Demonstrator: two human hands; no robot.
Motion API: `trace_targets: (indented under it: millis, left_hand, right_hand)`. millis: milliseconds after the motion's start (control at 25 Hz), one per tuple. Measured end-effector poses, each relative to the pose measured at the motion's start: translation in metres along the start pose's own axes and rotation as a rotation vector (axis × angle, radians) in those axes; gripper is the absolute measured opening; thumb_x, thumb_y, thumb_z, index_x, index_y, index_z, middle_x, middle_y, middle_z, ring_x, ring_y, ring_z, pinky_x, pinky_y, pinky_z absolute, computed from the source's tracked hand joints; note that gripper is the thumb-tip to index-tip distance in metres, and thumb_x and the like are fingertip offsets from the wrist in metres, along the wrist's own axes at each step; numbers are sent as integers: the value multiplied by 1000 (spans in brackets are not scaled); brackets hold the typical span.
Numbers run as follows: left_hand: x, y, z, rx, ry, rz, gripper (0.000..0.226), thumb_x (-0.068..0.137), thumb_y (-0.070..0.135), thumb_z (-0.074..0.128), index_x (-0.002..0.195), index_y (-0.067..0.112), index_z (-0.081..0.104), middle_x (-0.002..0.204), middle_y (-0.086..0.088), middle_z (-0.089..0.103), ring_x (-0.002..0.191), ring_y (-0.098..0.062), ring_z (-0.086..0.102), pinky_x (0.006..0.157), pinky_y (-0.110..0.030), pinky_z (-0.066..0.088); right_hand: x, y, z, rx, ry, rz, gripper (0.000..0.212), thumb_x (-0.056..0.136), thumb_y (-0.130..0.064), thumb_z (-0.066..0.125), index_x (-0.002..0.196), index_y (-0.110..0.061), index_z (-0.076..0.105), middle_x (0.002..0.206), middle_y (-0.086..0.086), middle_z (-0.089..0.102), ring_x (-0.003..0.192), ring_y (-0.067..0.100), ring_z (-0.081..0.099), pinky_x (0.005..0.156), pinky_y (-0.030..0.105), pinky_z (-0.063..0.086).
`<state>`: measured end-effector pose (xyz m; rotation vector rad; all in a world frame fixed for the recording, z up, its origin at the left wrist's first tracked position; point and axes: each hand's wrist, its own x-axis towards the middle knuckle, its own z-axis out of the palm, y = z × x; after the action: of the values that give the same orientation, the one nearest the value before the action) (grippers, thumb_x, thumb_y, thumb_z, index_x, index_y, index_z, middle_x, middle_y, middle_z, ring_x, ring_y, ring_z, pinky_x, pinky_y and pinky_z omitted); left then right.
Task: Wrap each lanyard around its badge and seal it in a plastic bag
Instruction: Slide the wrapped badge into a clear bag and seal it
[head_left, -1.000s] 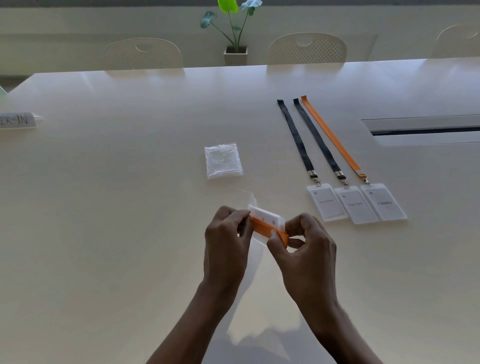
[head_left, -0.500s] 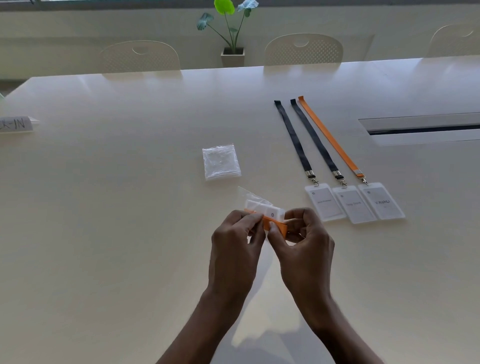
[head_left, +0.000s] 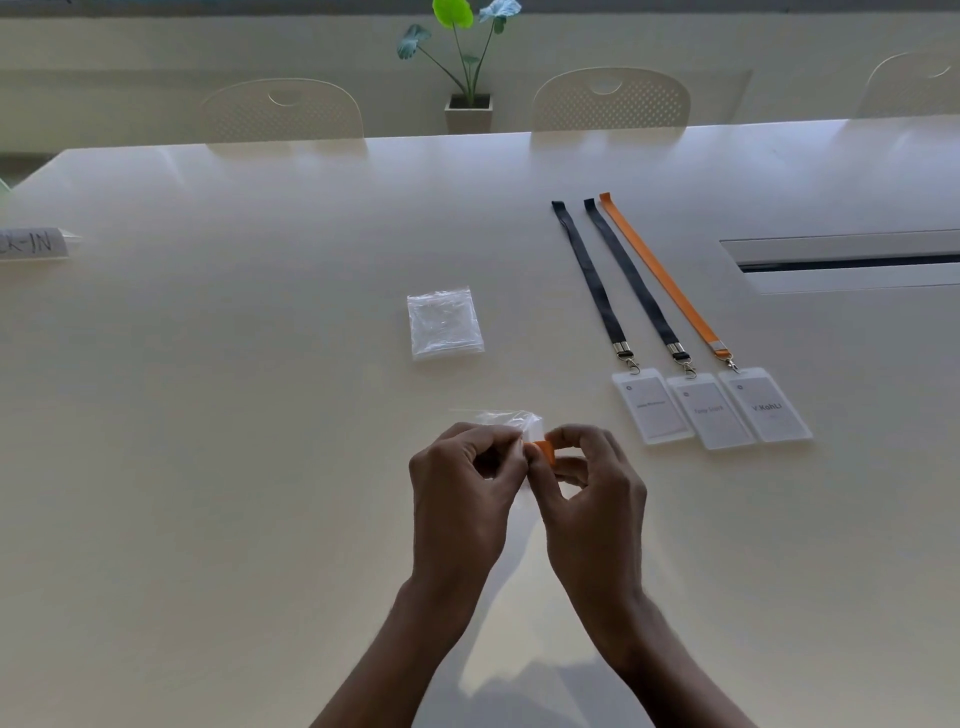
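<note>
Head view, lower centre: what are the hands doing?

The left hand is pinching a clear plastic bag. The right hand is pinching an orange-wrapped badge at the bag's mouth. Curled fingers are hiding most of the badge.

What is lying around them?

Just above, a stack of plastic bags is sitting on the white table. At right, two black lanyards, one beside the other, and an orange lanyard are lying straight. Each is clipped to a name badge, and the middle badge is touching its neighbours. A handwritten sign is showing at the left edge, and a potted plant is standing at top centre.
</note>
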<state>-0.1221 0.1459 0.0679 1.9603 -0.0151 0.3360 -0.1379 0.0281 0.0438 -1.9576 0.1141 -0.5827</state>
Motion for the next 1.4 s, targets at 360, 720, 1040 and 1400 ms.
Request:
trace_targets:
  millis: [360, 720, 1040, 1400]
  left_hand:
    - [7, -4, -5, -110, 68, -141, 9, 89, 16, 82, 96, 22, 85, 83, 12, 80, 75, -3, 77, 74, -23, 64]
    - [11, -10, -9, -215, 118, -226, 20, 90, 21, 82, 86, 39, 75, 82, 25, 78, 76, -3, 77, 68, -18, 62]
    - [20, -28, -22, -189, 3, -240, 16, 100, 27, 70, 113, 34, 75, 102, 17, 78, 93, 0, 73, 76, -19, 62]
    - [31, -35, -37, -472, -257, -221, 13, 89, 29, 81, 100, 22, 81, 97, -5, 83, 87, -18, 77, 78, -23, 59]
  right_hand:
    - [-6, 0, 7, -150, -21, -102, 8, 94, -26, 76, 96, -22, 70, 94, -10, 66, 84, 6, 65, 70, 28, 56]
    - [-11, 0, 8, -45, -61, -84, 21, 89, -27, 79, 107, -17, 73, 106, -6, 66, 87, 5, 67, 73, 19, 59]
    - [9, 1, -7, 37, -68, -67, 20, 88, 2, 79, 98, -15, 75, 93, -6, 74, 86, 8, 73, 80, 23, 60]
    - [36, -8, -34, 132, -174, 26, 32, 85, -13, 83, 112, -23, 69, 104, -1, 74, 90, 1, 76, 80, 11, 58]
